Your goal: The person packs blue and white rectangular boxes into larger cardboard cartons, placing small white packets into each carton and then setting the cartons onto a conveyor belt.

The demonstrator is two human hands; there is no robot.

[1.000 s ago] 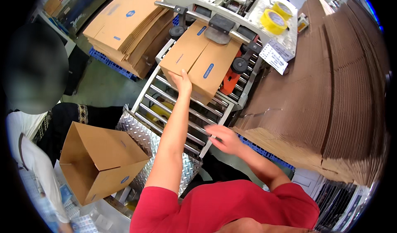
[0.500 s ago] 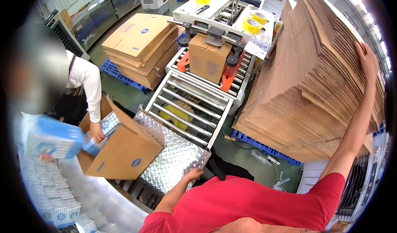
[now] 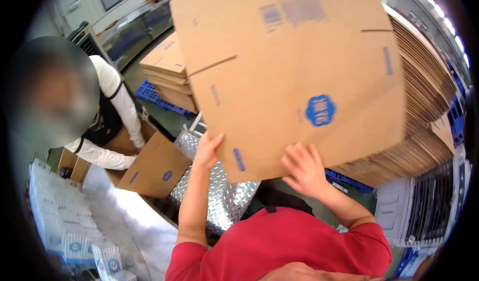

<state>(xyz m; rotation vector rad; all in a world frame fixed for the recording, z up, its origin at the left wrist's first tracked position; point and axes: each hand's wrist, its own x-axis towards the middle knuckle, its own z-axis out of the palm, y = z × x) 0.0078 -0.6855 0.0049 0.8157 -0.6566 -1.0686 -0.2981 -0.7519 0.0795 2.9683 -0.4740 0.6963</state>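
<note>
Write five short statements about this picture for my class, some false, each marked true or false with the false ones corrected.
1. The person's left hand grips a large cardboard sheet at its lower left edge. True.
2. The right hand is clenched in a fist. False: its fingers are spread against the front of the sheet.
3. A blue mark is printed on the sheet. True.
4. The person's shirt is green. False: it is red.
5. A co-worker's white sleeves lead down to an open box on the left. True.
</note>
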